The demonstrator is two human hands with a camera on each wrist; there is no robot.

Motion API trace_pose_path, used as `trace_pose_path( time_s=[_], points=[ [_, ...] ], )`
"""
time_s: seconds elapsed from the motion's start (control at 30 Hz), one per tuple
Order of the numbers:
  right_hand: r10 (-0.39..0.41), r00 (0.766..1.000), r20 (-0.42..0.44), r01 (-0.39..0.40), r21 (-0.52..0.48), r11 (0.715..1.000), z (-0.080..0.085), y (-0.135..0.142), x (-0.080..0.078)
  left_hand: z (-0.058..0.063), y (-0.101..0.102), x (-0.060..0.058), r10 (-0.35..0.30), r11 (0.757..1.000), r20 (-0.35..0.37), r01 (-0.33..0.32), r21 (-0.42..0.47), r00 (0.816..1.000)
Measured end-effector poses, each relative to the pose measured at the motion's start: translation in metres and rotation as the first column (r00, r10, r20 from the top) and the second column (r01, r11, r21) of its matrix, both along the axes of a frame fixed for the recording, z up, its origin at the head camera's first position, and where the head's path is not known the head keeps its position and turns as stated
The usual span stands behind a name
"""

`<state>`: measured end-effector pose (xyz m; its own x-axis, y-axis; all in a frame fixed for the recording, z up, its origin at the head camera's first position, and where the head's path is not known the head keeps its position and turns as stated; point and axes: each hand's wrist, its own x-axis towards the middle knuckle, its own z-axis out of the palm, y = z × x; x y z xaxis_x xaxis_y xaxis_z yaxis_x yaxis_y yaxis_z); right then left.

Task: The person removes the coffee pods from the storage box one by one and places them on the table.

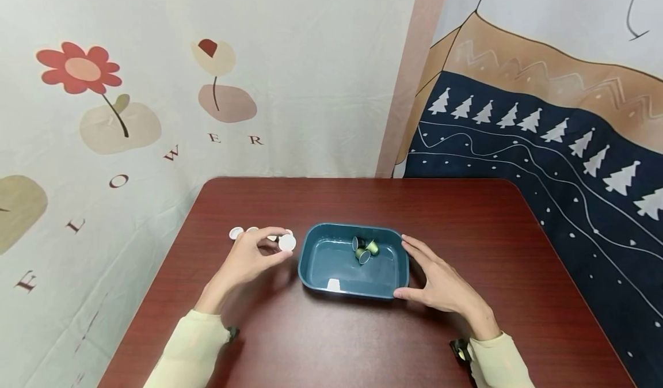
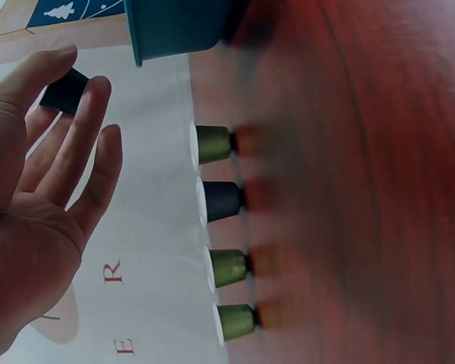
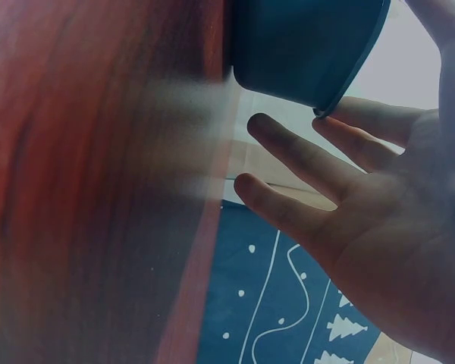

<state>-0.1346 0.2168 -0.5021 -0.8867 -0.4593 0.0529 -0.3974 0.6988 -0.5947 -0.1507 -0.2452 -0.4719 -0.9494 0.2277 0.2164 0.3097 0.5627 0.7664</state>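
Note:
My left hand pinches a dark coffee capsule between thumb and fingers, its white lid facing up in the head view. It hovers over the table just left of a blue-green plastic bin. At the bin's right end is my right hand, fingers spread and mostly straight, fingertips touching the rim. Inside the bin lie three capsules: a dark one and two green ones, one tilted beside the other.
Several capsules stand in a row on the table behind my left hand, lids up: green ones and a dark one. The reddish-brown table backs onto printed cloth hangings.

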Motion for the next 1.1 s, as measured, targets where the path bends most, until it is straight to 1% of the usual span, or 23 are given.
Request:
trace_pose_path(
  time_s=[0.13,0.3,0.43,0.5,0.67,0.9,1.1],
  points=[
    [-0.002,1.0,0.005,0.002,0.001,1.0,0.0,0.0,0.0,-0.005,-0.003,0.004,0.015,1.0,0.007,-0.015,-0.02,1.0],
    [-0.004,1.0,0.008,0.004,0.003,1.0,0.0,0.0,0.0,-0.009,-0.004,0.006,0.004,0.998,-0.029,-0.006,-0.056,1.0],
    [-0.005,1.0,0.009,0.005,0.004,1.0,0.0,0.0,0.0,-0.013,-0.005,0.007,-0.005,0.998,-0.056,0.002,-0.064,0.998],
    [-0.004,1.0,0.01,0.004,0.003,1.0,0.0,0.0,0.0,-0.016,-0.005,0.007,-0.003,0.998,-0.056,0.0,-0.059,0.998],
    [-0.004,1.0,0.012,0.004,0.002,1.0,-0.001,0.001,0.0,-0.023,-0.006,0.006,0.024,0.998,-0.026,-0.026,-0.064,0.999],
    [-0.004,1.0,0.006,0.004,0.001,1.0,-0.002,0.001,0.0,-0.029,-0.009,0.007,0.08,0.989,0.05,-0.073,-0.128,0.996],
    [-0.006,1.0,0.017,0.006,-0.003,1.0,-0.001,0.001,0.0,-0.033,-0.013,0.006,0.107,0.983,0.077,-0.094,-0.159,0.991]
  ],
)
